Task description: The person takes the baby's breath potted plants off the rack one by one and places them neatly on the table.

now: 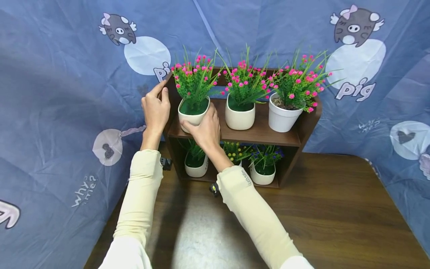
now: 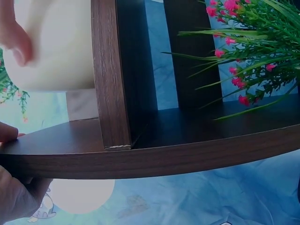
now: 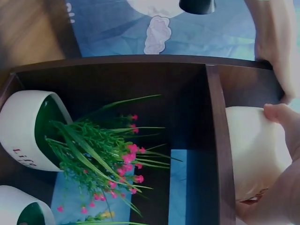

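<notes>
Right hand [image 1: 207, 129] is gripping that cream rounded pot [image 1: 191, 119] of pink flowers [image 1: 195, 80]; left hand [image 1: 156, 112] is pinching the dark-brown wooden shelf [image 1: 236, 136], probably steadying it.

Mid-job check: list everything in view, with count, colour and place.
Table: 1, brown, foreground
Cloth: count unclear, blue with pig prints, behind the table
Shelf: 1, dark brown, on the table
Cream pots: 2, cream, top left and top middle
White pot: 1, white, top right
Lower pots: 3, white, lower level
Plants: 6, green with pink, except lower middle yellow and lower right blue; one per pot
Cameras: 2, dark, at the wrists
Sleeves: 2, cream and white, on the arms
Left hand: 1, bare, gripping the shelf's left side
Right hand: 1, bare, gripping the left cream pot
</notes>
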The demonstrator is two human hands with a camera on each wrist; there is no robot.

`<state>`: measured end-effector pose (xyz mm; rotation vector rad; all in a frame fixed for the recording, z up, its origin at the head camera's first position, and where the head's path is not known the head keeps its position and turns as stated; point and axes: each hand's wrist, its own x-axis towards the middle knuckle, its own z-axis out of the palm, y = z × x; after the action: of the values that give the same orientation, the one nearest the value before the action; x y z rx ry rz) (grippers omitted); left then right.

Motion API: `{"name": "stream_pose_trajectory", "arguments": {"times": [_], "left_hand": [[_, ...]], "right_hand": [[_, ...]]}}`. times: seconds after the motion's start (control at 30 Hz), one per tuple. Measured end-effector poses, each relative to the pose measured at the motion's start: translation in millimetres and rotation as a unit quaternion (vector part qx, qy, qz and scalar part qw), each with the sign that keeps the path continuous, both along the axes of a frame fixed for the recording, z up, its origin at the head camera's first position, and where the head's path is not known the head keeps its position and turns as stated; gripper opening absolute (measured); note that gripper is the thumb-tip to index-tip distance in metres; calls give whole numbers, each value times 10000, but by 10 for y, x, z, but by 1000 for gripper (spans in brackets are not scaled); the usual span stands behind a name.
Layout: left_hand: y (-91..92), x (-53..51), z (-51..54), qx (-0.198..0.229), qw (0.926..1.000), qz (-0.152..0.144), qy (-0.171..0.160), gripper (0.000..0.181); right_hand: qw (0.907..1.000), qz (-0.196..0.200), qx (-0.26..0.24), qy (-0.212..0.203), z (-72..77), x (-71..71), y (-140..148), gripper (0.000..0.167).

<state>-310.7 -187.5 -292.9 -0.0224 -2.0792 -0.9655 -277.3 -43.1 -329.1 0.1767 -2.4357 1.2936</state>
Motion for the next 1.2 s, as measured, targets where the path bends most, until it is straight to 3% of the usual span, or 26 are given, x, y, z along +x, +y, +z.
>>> {"name": "stream_pose_trajectory", "arguments": {"times": [0.27,0.7,0.97,1.2], "left_hand": [[6,5,0,27,10000,-29,-27,30],[14,-17,-14,48,10000,-12,43,29],[25,-20,1,66,9999,64,52,28],[23,-6,-1,90,9999,74,36,29]], "right_hand": [[9989,369,139,249,11,199,149,100],[9965,579,6,605,32,516,380,99],[9944,627,-45,852,59,740,549,95],[9940,560,137,928,-5,963,754,97]]}}
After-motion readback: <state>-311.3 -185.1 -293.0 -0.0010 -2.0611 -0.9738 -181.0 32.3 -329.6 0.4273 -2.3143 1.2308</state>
